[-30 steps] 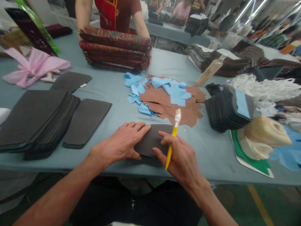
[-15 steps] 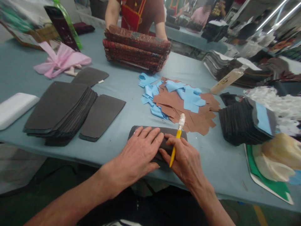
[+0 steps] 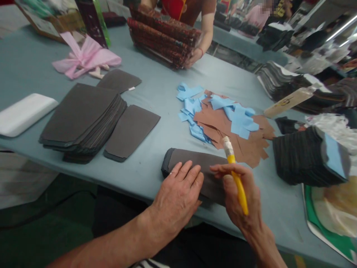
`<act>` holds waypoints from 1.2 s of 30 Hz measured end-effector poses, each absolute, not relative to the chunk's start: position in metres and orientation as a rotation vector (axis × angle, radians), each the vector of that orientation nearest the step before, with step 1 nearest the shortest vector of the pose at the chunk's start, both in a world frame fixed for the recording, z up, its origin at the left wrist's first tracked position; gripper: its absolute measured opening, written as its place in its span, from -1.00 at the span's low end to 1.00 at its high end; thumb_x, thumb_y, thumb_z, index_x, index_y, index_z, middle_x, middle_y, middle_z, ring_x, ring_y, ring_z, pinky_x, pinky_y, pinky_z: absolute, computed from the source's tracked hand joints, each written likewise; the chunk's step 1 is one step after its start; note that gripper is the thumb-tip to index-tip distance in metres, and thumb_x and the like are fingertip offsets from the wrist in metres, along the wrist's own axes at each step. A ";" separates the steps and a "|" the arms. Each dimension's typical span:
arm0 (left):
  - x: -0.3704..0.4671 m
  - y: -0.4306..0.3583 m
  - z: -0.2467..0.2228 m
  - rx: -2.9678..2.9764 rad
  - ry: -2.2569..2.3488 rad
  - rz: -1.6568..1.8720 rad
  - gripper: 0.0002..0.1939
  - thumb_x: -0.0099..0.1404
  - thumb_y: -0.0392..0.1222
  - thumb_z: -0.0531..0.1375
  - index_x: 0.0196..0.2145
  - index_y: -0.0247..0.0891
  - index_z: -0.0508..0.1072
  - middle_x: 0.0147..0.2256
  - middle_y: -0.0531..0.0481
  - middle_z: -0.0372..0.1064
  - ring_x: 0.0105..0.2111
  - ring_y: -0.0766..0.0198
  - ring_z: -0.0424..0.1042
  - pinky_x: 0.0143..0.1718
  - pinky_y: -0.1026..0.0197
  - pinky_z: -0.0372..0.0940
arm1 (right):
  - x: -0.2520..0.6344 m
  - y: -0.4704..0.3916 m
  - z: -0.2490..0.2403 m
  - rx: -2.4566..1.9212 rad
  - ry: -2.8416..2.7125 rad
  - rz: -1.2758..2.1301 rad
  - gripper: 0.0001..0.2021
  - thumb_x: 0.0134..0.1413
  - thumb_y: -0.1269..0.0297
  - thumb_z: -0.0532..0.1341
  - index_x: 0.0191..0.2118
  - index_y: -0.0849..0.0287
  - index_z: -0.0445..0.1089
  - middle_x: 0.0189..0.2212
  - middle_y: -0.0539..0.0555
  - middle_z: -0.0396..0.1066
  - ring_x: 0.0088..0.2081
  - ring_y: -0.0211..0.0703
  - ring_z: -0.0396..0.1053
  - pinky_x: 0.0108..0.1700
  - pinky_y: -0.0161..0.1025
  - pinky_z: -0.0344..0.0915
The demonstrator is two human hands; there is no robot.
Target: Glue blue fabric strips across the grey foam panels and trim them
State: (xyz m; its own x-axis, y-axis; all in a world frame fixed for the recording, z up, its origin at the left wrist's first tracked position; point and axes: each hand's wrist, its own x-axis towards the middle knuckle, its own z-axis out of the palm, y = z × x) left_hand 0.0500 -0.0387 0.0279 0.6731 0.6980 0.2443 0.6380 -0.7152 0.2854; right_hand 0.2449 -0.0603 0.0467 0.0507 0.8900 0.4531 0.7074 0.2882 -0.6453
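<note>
- Panel (image 3: 195,155), dark grey, at the near edge of the table (image 3: 156,89); probably light, bendable — best held by its edges.
- Left hand (image 3: 177,195) lies flat on it, fingers extended, gripping nothing; right hand (image 3: 252,204) curls round the yellow brush (image 3: 231,160).
- Bottle (image 3: 292,101) markings — too blurred to read.

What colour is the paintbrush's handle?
The handle of the brush is bright yellow. It shows best in the head view, the only one.
</note>
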 end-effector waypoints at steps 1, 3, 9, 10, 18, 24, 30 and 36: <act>0.050 -0.039 0.028 2.708 1.091 0.498 -0.38 0.39 -0.01 0.38 0.27 -0.38 0.42 0.33 -0.26 0.42 0.37 -0.11 0.35 0.38 -0.12 0.27 | 0.241 -0.059 0.051 -1.439 -1.562 0.358 -0.83 0.48 0.14 0.14 -0.01 0.06 0.39 -0.27 0.06 0.65 -0.35 -0.14 0.57 -0.26 -0.20 0.50; 0.050 -0.040 0.028 2.710 1.082 0.494 -0.40 0.41 -0.04 0.35 0.28 -0.40 0.42 0.34 -0.26 0.40 0.38 -0.11 0.34 0.39 -0.10 0.26 | 0.233 -0.053 0.060 -1.353 -1.291 0.534 -0.76 0.46 0.02 0.15 -0.06 0.07 0.42 -0.43 0.00 0.58 -0.45 -0.17 0.48 -0.38 -0.25 0.42; 0.051 -0.043 0.024 2.737 1.081 0.506 -0.52 0.52 -0.17 0.17 0.30 -0.41 0.41 0.34 -0.27 0.39 0.40 -0.08 0.32 0.40 -0.09 0.25 | 0.204 -0.028 0.072 -1.250 -1.050 0.813 -0.69 0.35 -0.04 0.26 -0.30 0.08 0.49 -0.79 -0.23 0.09 -0.75 -0.32 0.07 -0.59 -0.34 0.19; 0.051 -0.044 0.023 2.734 1.083 0.517 -0.53 0.52 -0.18 0.16 0.30 -0.42 0.41 0.34 -0.28 0.40 0.39 -0.07 0.34 0.40 -0.09 0.25 | 0.200 -0.026 0.070 -1.265 -1.053 0.830 -0.67 0.34 -0.06 0.27 -0.32 0.09 0.51 -0.80 -0.24 0.06 -0.76 -0.34 0.03 -0.61 -0.34 0.16; 0.055 -0.050 0.018 2.680 1.170 0.660 -0.56 0.52 -0.28 0.11 0.29 -0.43 0.44 0.27 -0.18 0.49 0.24 0.02 0.51 0.34 -0.03 0.35 | 0.186 -0.015 0.064 -1.317 -1.108 0.914 -0.55 0.27 -0.12 0.34 -0.45 0.16 0.51 -0.67 -0.12 0.23 -0.72 -0.42 0.00 -0.68 -0.37 0.00; 0.057 -0.053 0.017 2.724 1.197 0.698 -0.55 0.52 -0.31 0.10 0.29 -0.45 0.45 0.28 -0.19 0.48 0.28 0.03 0.48 0.33 0.02 0.36 | 0.180 -0.013 0.067 -1.390 -1.205 0.887 -0.49 0.26 -0.20 0.32 -0.49 0.15 0.47 -0.72 -0.12 0.18 -0.71 -0.37 0.05 -0.68 -0.37 0.02; 0.059 -0.052 0.016 2.775 1.223 0.687 -0.54 0.58 -0.33 0.01 0.32 -0.46 0.41 0.31 -0.23 0.44 0.31 0.05 0.45 0.39 0.01 0.28 | 0.179 -0.014 0.061 -1.451 -1.301 0.750 -0.52 0.35 -0.15 0.27 -0.46 0.12 0.51 -0.69 -0.10 0.19 -0.65 -0.30 0.14 -0.61 -0.32 0.14; 0.056 -0.052 0.017 2.784 1.187 0.668 -0.53 0.57 -0.33 0.00 0.32 -0.49 0.42 0.33 -0.23 0.42 0.35 0.01 0.39 0.38 -0.02 0.29 | 0.179 -0.005 0.058 -1.484 -1.240 0.675 -0.54 0.31 -0.16 0.30 -0.46 0.11 0.47 -0.69 -0.11 0.19 -0.64 -0.29 0.19 -0.60 -0.31 0.12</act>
State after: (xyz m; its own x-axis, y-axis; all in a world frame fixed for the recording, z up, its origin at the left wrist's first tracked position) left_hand 0.0565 -0.0517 0.0165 0.6138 0.6969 0.3708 0.6786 -0.7058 0.2031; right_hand 0.1788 -0.0050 0.0582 0.3068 0.9328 0.1891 0.3472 0.0753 -0.9347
